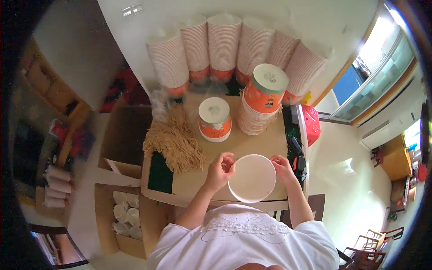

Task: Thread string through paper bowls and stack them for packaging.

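Observation:
A round white paper bowl (252, 178), seen from its pale underside or top, rests at the near edge of a cardboard-covered table (252, 141). My left hand (220, 170) grips its left rim, fingers curled. My right hand (281, 166) pinches its right rim. Just beyond stand a single orange-and-white bowl (214, 119) upside down and a taller stack of the same bowls (263, 99). A heap of tan straw-like fibres (175, 141) lies to the left of my left hand.
Several long wrapped stacks of bowls (225, 45) lean against the white wall behind the table. An open carton (126, 216) with white cups sits on the floor at lower left. A red plastic stool (311, 123) stands on the right. Dark gadgets (298, 157) lie at the table's right edge.

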A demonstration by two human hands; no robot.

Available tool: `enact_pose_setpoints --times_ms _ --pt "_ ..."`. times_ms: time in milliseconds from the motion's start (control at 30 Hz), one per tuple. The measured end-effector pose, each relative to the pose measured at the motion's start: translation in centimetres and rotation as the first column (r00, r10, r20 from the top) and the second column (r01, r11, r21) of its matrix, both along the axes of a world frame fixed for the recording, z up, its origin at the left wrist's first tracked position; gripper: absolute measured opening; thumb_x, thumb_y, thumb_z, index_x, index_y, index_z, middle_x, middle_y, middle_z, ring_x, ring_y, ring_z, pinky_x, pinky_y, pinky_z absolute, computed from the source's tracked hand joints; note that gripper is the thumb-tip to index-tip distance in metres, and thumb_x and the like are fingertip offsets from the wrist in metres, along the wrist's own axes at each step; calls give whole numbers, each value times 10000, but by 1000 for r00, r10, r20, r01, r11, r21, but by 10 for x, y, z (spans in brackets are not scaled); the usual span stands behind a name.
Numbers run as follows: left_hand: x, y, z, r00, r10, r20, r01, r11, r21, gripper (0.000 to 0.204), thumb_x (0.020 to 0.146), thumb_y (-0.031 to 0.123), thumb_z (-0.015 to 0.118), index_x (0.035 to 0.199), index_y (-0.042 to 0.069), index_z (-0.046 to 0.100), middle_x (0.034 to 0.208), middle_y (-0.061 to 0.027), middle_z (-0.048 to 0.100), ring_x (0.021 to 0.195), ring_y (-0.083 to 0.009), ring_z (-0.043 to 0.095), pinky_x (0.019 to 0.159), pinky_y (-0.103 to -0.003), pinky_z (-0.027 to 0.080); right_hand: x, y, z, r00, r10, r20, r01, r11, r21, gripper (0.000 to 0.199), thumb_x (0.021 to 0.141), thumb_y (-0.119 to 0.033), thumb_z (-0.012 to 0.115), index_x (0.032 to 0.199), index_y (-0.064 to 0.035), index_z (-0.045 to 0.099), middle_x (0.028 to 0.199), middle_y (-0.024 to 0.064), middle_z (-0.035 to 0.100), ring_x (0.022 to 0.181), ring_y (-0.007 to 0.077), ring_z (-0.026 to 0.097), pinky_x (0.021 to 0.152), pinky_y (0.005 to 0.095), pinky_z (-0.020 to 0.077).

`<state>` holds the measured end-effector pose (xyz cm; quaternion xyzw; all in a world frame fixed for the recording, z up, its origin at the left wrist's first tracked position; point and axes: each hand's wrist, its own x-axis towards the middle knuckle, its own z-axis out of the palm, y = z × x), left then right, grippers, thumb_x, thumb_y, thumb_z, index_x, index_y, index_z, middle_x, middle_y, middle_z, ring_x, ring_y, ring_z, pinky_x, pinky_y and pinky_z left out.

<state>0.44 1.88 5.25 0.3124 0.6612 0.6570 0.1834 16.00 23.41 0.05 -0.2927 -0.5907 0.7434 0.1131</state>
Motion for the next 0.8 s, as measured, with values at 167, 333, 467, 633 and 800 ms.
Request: enact_pose_setpoints --times_ms 167,333,467,633,800 --pt "3 8 23 959 73 -275 -87 995 -38 188 732 -12 609 905 28 547 733 -35 535 604 -97 540 532 -218 465 7 6 45 994 87 -61 -87 996 6 95 843 -128 558 800 -44 541 621 -16 533 492 20 426 428 156 316" --pt "10 23 24 923 136 -359 -149 989 -8 134 727 -19 611 848 20 569 755 -46 553 616 -105 566 547 -216 470 17 21 48 996 27 -89 -20 997 71 94 841 -130 561 816 -41 543 620 -22 523 496 19 424 430 151 301" --pt "21 41 40 927 198 -319 -172 979 107 122 727 -27 605 835 17 570 783 -54 568 624 -106 581 562 -212 475 20 38 57 994 17 -105 -19 1000 -24 86 831 -124 570 829 -38 576 767 17 601 671 67 538 601 208 425" --pt "35 56 69 848 272 -456 -210 960 183 185 688 -64 623 842 25 572 802 -57 570 593 -94 546 539 -211 461 8 65 52 948 155 -279 -185 979 -84 107 842 -103 552 896 -11 560 934 44 599 835 101 545 733 229 433" --pt "49 67 87 809 286 -513 -183 953 243 203 672 -76 630 839 23 570 803 -62 567 589 -103 534 521 -212 447 4 92 47 882 228 -413 -324 929 -180 167 837 -71 549 988 -15 506 1007 60 562 894 111 536 758 229 433"
